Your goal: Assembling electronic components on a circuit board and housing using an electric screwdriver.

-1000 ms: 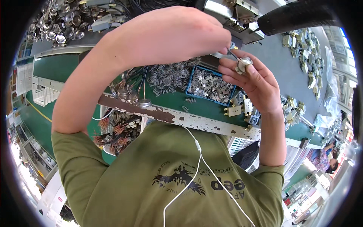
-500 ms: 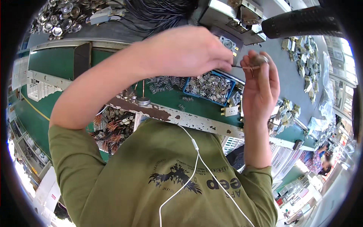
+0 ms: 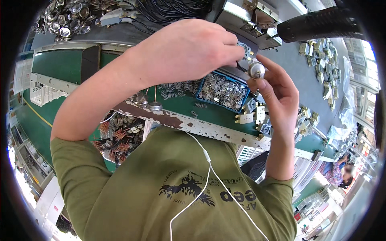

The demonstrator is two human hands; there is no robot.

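Observation:
My right hand (image 3: 281, 90) holds a small round silver metal cap (image 3: 256, 70) between thumb and fingers, its domed face with a small central stub turned up. Close beside it, my left hand (image 3: 205, 50) is closed in a pinch; a thin dark piece shows at its fingertips, too little to name. Just behind the fingertips is a square metal switch-like part (image 3: 245, 50) with brass tabs. Below the hands, a blue tray (image 3: 219, 105) holds many small metal brackets. Loose coil springs (image 3: 173, 89) lie left of the tray, and several white-and-metal switch units (image 3: 244, 118) lie right of it.
A metal fixture (image 3: 241, 20) stands at the back, with a black tubular arm (image 3: 317, 25) to its right. Black cables (image 3: 169, 12) and a heap of metal caps (image 3: 66, 20) lie back left. Discs with upright copper rods (image 3: 155, 105) stand near the front edge. More switch units (image 3: 325, 72) lie right.
My right hand has turned and shifted slightly left and down, so the cap's face now shows. My left hand has moved slightly up and left; the thin rod between the hands shows less.

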